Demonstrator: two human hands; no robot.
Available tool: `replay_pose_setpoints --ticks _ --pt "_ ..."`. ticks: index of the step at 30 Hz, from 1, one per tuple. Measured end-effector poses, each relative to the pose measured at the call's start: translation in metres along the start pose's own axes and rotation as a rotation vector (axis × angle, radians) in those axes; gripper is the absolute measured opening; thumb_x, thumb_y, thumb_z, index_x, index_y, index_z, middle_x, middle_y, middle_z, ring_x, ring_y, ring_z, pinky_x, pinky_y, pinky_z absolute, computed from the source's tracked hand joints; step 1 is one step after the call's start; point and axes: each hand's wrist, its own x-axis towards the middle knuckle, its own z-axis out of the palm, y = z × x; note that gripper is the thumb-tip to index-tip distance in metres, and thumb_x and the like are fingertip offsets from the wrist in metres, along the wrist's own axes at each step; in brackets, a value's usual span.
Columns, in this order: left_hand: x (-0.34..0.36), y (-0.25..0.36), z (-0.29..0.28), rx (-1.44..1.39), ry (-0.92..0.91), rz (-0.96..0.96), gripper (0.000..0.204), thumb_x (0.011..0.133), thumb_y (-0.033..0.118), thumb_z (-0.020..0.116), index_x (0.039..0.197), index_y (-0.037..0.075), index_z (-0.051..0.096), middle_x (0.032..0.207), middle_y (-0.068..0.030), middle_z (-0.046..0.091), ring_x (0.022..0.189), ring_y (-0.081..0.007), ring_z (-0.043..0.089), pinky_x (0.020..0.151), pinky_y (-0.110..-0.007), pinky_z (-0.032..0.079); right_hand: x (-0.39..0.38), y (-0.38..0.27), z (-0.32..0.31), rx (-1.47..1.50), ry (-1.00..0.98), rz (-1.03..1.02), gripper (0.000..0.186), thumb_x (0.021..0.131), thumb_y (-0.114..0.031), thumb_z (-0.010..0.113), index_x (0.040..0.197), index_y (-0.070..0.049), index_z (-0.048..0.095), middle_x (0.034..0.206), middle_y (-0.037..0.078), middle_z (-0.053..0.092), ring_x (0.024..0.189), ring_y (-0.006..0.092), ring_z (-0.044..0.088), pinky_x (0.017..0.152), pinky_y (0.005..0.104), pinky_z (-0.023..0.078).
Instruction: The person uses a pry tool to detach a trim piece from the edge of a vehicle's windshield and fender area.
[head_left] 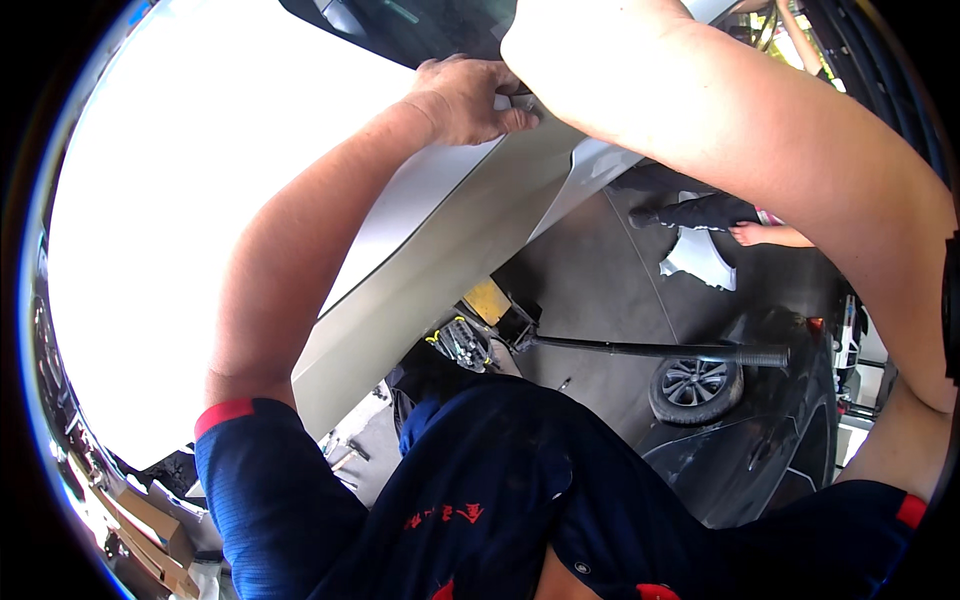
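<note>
My left hand [475, 100] grips the edge of a large white car panel [180, 220], its fingers curled and thumb angled down, at the top centre beside a dark windscreen [400, 25]. My right hand [560, 30] is just right of it, washed out by bright light; its fingers are hidden. A pale body section [430, 240] runs diagonally below the panel's edge.
Below are a jack with a long black handle [650, 350], tools [465, 345], a loose wheel [697, 388] and a dark car [780, 430]. At right, another person's leg [700, 212] and hand [748, 233] are near a loose white part [700, 265]. Cardboard boxes [150, 530] lie lower left.
</note>
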Motion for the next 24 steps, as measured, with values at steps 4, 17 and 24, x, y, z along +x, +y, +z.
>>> replay_pose_setpoints --ticks 4,17,24 --pt "0.001 -0.004 -0.003 -0.086 -0.038 -0.006 0.056 0.094 0.061 0.066 0.135 0.023 0.067 0.128 0.001 0.072 0.128 -0.0196 0.061 0.114 -0.043 0.041 0.009 0.006 -0.003 0.015 0.019 0.009 0.025 0.091 -0.021 0.065 0.103 -0.007 0.081 0.104 0.012 0.079 0.098 0.0272 0.076 0.075 0.041 0.061" --pt "0.001 -0.008 -0.008 -0.084 -0.015 -0.009 0.047 0.097 0.056 0.063 0.13 0.023 0.069 0.124 -0.0002 0.074 0.127 -0.0214 0.063 0.121 -0.052 0.028 0.027 0.007 -0.001 0.096 0.103 0.104 0.024 0.09 -0.021 0.065 0.1 -0.007 0.082 0.101 0.012 0.079 0.095 0.0277 0.077 0.073 0.0413 0.061" --pt "0.006 -0.013 -0.003 -0.053 -0.146 -0.085 0.049 0.097 0.058 0.064 0.129 0.022 0.07 0.122 0.0014 0.075 0.124 -0.0208 0.064 0.115 -0.048 0.032 0.042 0.01 -0.014 -0.009 0.017 0.049 0.022 0.088 -0.021 0.068 0.099 -0.007 0.082 0.1 0.013 0.079 0.094 0.0273 0.077 0.073 0.0418 0.061"
